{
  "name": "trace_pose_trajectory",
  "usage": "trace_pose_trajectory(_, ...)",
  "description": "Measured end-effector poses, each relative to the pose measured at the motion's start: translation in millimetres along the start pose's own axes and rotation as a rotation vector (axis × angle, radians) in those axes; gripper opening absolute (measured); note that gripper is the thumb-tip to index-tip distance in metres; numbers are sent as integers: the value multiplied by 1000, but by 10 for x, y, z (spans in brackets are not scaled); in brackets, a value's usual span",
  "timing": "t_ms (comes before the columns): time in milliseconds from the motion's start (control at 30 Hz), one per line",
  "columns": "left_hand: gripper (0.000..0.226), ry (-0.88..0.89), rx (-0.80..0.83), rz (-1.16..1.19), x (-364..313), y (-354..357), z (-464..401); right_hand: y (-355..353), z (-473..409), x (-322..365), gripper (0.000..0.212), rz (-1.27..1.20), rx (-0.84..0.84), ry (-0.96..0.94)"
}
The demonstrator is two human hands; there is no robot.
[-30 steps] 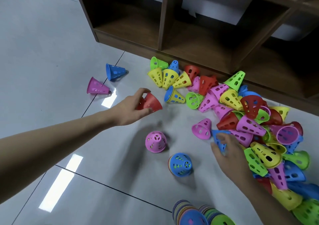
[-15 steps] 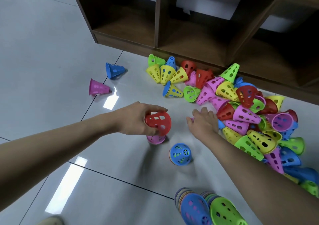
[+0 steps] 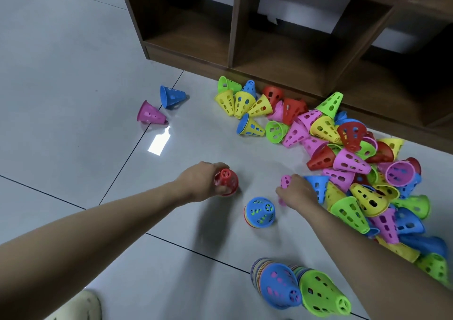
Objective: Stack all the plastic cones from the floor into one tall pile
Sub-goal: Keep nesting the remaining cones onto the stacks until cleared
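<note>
My left hand (image 3: 204, 181) grips a red cone (image 3: 226, 181) that stands upright on the floor, over the spot where a pink cone stood. My right hand (image 3: 295, 193) holds a pink cone (image 3: 285, 182) at the near edge of the loose heap of coloured cones (image 3: 350, 162). A short stack topped by a blue cone (image 3: 260, 211) stands between my hands. Two tall stacks rise at the bottom, one topped blue (image 3: 279, 286), one topped green (image 3: 322, 295).
A dark wooden shelf unit (image 3: 282, 49) runs behind the heap. A blue cone (image 3: 171, 96) and a pink cone (image 3: 150, 113) lie apart at the left on the grey tiled floor (image 3: 73, 74). A shoe tip (image 3: 78, 306) shows at the bottom left.
My left hand carried the red cone down and set it over the upright pink cone. My right hand left the blue cone in the heap and took hold of a pink cone.
</note>
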State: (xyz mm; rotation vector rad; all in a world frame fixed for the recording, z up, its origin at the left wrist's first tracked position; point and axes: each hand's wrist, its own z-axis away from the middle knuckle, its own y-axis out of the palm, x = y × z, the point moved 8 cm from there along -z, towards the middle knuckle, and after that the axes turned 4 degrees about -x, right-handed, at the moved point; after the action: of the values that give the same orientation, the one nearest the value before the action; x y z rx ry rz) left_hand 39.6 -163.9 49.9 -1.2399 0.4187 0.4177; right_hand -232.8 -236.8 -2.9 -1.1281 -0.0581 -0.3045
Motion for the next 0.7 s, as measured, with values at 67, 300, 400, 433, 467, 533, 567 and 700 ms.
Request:
trace_pose_trajectory(67,65,-1,12,-2,29,16,-6,2,36,-62,37,-217,44,47)
trace_pose_trajectory(300,65,0,6,52,163,1,19,-557,549,6,20,-1035,-65,-87)
trace_pose_trajectory(400,64,-21,-6,49,181,1,26,-808,990,103,29,-1060,-165,-244)
trace_pose_trajectory(433,63,-18,-12,34,175,2,24,-814,1109,151,33,-1044,-179,-296)
trace_pose_trajectory(467,63,-11,-18,12,166,3,23,-782,1198,193,38,-1029,-179,-341)
trace_pose_trajectory(533,64,-2,-22,-20,162,13,15,-660,1294,253,43,-970,-170,-431)
trace_pose_trajectory(567,64,0,-13,-12,174,22,9,-604,1324,282,44,-919,-168,-476)
trace_pose_trajectory(700,71,65,98,89,229,57,17,-448,1272,357,43,-678,-102,-565)
